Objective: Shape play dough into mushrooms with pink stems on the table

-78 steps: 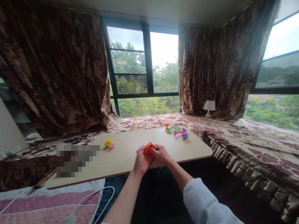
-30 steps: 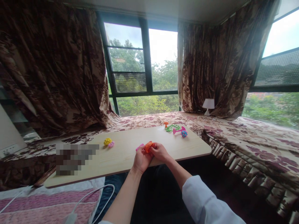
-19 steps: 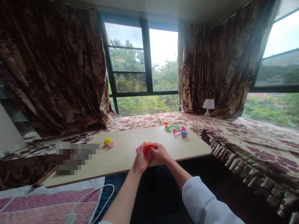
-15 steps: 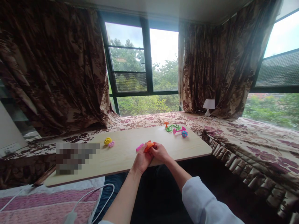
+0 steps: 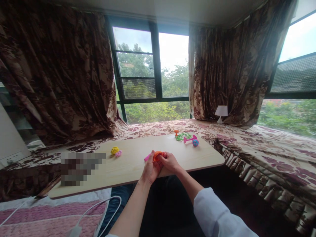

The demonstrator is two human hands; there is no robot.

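Observation:
Both hands meet over the front edge of a pale wooden table. Between them is a soft-looking orange piece, rounded with a hollow; its exact kind I cannot make out, though it resembles modelling clay. My left hand cups it from the left, fingers closed. From the right, my right hand pinches its edge. A pink stick-like piece shows just beyond my left fingers; whether it touches them I cannot tell.
At the table's left lie a yellow lump and a pink lump. Back right are an orange mushroom-shaped piece, green chain-like loops, a pink dumbbell-shaped toy and a blue knobbly ball. A white lamp stands behind.
The orange piece has turned in my hands and now shows a rounder, hollow shape. My fingers have shifted slightly around it. Other things on the table stay where they were.

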